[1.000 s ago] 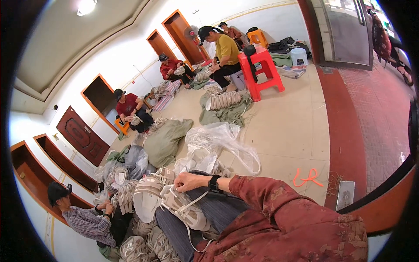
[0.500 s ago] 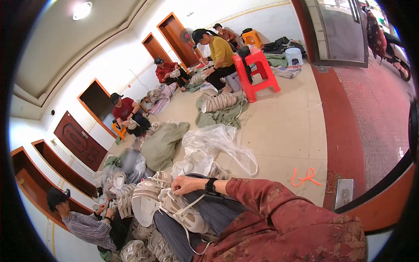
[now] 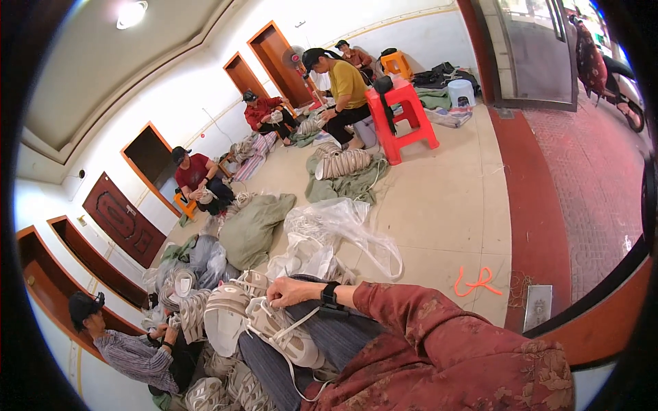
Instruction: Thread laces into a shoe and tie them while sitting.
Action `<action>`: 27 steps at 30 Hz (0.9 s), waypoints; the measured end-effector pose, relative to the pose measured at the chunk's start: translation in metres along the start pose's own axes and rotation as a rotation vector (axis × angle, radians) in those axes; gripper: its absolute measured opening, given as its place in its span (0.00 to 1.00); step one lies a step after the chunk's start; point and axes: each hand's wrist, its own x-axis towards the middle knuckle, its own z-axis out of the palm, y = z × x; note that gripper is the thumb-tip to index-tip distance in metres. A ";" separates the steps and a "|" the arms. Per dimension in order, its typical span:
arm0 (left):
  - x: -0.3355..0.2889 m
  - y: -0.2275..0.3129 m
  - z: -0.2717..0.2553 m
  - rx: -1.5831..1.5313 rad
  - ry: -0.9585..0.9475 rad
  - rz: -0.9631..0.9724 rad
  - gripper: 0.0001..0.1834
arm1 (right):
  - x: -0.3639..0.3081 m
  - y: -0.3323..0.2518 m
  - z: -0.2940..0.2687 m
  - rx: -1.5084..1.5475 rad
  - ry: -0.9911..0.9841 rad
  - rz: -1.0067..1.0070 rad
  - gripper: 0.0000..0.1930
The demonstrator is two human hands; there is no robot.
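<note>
Right hand: curled in at the upper end of the shoe, fingers drawn together – what they pinch, lace or shoe edge, I cannot tell [image 3: 286,292]
Left hand: out of view, so its state cannot be told
Step in hand: by the look of it, handling the lace [image 3: 279,335] on the shoe [image 3: 301,348]
Next move: probably calls for a steady hold on the shoe and a clean pull on the lace, its loose tail kept clear of the cloth
Shoe: on the lap, tilted, beige and off-white, with rounded panels and a lace that crosses the upper, then trails limp below
Wristband: black, smooth, close round the wrist [image 3: 330,294]
Sleeve: dark red, soft and creased, with a leafy pattern [image 3: 466,329]
Trousers: grey, finely ribbed, taut over the knees [image 3: 349,335]
Sole: pale, flat and long, facing outward just beside the left knee [image 3: 221,330]
Shoe pile: beige, bulky, strung with laces, below the sole [image 3: 205,394]
Plastic bag: clear, thin, crumpled, beyond the knees [image 3: 339,222]
Sack: dull green, slumped and rounded [image 3: 257,229]
Orange strip: narrow, looped on the glossy tiled floor [image 3: 492,288]
Stool: red moulded plastic, splayed legs, well apart from the hand [image 3: 415,106]
</note>
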 end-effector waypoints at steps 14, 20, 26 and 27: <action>0.030 0.001 -0.003 0.100 -0.238 -0.019 0.14 | -0.001 0.005 -0.002 -0.014 0.056 -0.010 0.10; 0.043 0.005 -0.001 0.156 -0.325 -0.047 0.14 | -0.002 0.000 0.002 0.003 0.042 -0.001 0.09; 0.051 0.003 -0.003 0.186 -0.409 -0.054 0.14 | -0.001 0.004 0.002 0.014 0.023 0.005 0.09; 0.053 0.003 -0.004 0.193 -0.420 -0.054 0.14 | -0.001 0.004 0.002 0.015 0.021 0.006 0.09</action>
